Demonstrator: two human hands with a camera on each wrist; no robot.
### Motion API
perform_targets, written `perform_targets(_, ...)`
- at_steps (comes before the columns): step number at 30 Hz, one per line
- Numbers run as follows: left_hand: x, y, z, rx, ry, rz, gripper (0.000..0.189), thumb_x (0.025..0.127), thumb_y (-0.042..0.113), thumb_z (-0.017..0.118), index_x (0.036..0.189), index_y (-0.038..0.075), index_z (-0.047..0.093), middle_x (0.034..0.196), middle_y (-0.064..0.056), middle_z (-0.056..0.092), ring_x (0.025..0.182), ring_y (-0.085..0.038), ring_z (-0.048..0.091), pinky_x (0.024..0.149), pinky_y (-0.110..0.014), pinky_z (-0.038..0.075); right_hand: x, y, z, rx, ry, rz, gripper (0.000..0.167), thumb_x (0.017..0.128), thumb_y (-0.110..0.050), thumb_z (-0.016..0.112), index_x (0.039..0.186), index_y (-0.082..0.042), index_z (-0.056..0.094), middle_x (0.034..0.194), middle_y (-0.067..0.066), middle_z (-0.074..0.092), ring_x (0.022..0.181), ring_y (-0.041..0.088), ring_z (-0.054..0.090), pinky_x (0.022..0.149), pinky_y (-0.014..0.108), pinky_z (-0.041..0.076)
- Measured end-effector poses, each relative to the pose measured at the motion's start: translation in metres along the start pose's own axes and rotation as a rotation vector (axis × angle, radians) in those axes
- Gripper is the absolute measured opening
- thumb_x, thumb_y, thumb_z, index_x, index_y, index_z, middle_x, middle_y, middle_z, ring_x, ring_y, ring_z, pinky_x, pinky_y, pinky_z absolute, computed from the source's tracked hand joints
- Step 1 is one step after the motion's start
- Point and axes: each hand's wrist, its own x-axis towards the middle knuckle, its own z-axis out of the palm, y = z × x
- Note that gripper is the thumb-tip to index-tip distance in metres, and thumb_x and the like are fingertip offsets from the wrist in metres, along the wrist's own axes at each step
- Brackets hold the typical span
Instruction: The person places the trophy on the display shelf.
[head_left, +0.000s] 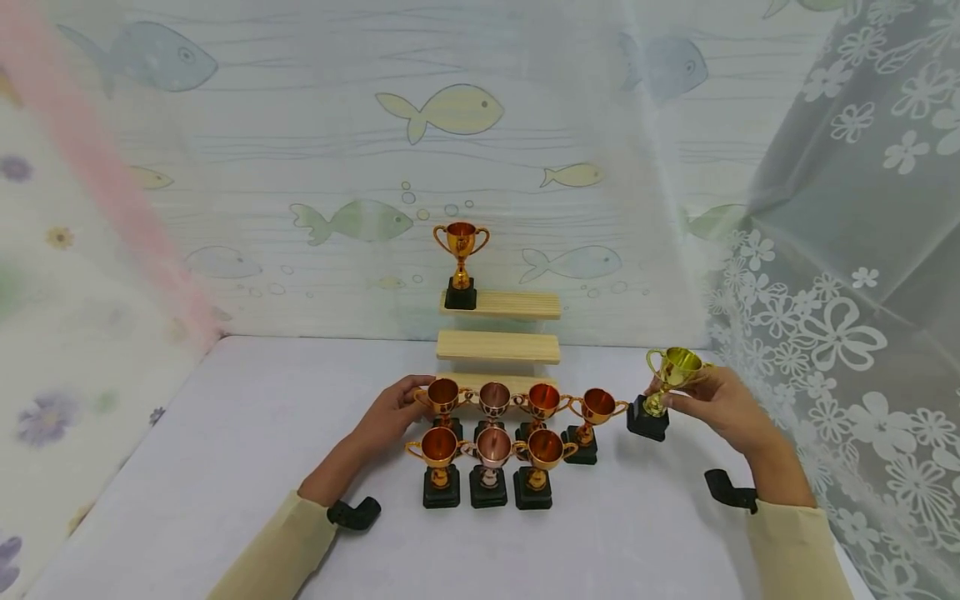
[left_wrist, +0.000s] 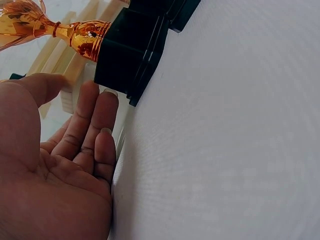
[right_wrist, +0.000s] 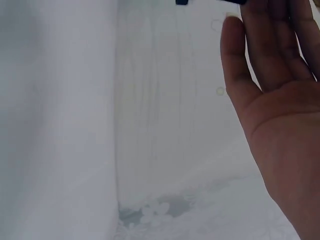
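Observation:
My right hand (head_left: pixel 723 404) holds a yellow-gold trophy cup (head_left: pixel 678 367) by its stem and cup, tilted, to the right of the group. In the right wrist view, that hand (right_wrist: pixel 280 75) shows with only the edge of a black base at the top. My left hand (head_left: pixel 393 412) lies beside the back-left copper-orange trophy (head_left: pixel 444 396), fingers loosely extended. The left wrist view shows its fingertips right at the black base (left_wrist: pixel 130 50). Near the hands stand a rose-coloured trophy (head_left: pixel 492 450), an orange one at front left (head_left: pixel 438 450), another at front right (head_left: pixel 545 450) and several more.
Behind the group rises a stepped wooden rack, with a top shelf (head_left: pixel 517 305), a middle shelf (head_left: pixel 498 346) and a lower one partly hidden. An orange trophy (head_left: pixel 461 250) stands on the left end of the top shelf. Lace curtain (head_left: pixel 840 333) hangs at right.

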Motion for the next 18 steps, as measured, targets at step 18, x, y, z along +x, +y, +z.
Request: perform_targets(18, 0.001, -0.005, 0.001, -0.001, -0.005, 0.016, 0.048, 0.107, 0.012, 0.057, 0.153, 0.003, 0.050, 0.105, -0.004, 0.076, 0.096, -0.023, 0.070, 0.089, -0.037, 0.052, 0.027, -0.023, 0.015, -0.074, 0.160, 0.042, 0.029, 0.099, 0.000, 0.072, 0.125, 0.011, 0.065, 0.110, -0.004, 0.076, 0.104, 0.005, 0.073, 0.089, 0.018, 0.056)
